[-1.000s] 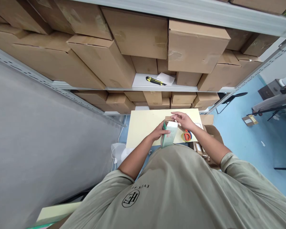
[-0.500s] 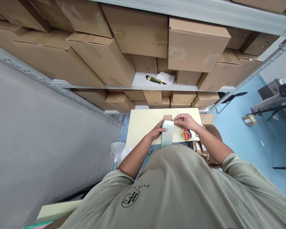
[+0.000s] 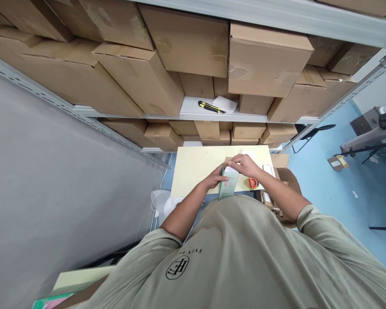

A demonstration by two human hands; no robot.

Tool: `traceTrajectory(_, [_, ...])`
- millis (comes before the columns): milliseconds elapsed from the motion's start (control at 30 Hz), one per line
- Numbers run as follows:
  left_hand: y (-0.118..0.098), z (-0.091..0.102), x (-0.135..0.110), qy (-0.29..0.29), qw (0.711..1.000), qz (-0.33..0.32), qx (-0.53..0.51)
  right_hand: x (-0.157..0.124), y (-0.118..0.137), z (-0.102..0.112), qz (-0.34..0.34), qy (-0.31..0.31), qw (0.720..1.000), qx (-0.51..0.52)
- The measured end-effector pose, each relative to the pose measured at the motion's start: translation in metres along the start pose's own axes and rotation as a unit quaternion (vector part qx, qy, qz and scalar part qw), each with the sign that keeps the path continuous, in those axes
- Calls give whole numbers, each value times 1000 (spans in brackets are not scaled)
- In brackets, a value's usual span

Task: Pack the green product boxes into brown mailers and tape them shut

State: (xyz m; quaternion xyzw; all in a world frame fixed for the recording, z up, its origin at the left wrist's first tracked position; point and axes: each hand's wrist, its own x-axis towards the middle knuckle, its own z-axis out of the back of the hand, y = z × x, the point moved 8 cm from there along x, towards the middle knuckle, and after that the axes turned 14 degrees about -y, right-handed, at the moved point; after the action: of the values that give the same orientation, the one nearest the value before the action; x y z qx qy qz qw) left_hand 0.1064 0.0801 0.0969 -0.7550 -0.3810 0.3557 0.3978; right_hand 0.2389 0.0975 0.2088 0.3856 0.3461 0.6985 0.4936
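My left hand (image 3: 213, 179) grips the side of a white-and-green carton (image 3: 228, 185), which stands tilted on the near edge of a pale yellow table (image 3: 193, 171). My right hand (image 3: 245, 166) lies over the carton's top end, its fingers on the upper edge. A small brown cardboard piece (image 3: 228, 162) shows behind the carton, partly hidden by my right hand. To the right sit orange-handled scissors (image 3: 252, 183) on a roll of tape, with a white card (image 3: 268, 170) nearby.
Shelves packed with cardboard boxes (image 3: 189, 43) fill the far side, and a yellow-and-black utility knife (image 3: 210, 107) lies on one. Opened cardboard boxes (image 3: 273, 199) stand right of the table. A grey curtain (image 3: 58, 163) hangs left.
My right hand has moved from the carton's far corner onto its top. The carton now leans more to the right. The white card by the scissors is more exposed.
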Motion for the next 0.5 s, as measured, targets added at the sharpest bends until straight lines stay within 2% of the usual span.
traceTrajectory(100, [4, 8, 0, -31, 1000, 1, -3, -8, 8, 2, 61, 26, 998, -15])
traceTrajectory(167, [3, 12, 1, -59, 998, -15, -3, -13, 5, 2, 75, 22, 996, -30])
traceTrajectory(333, [-10, 16, 6, -120, 988, -99, 15, -22, -20, 2, 46, -32, 997, -56])
traceTrajectory(500, [-17, 21, 15, -161, 967, -177, 88, -22, -49, -8, 3, -37, 999, 33])
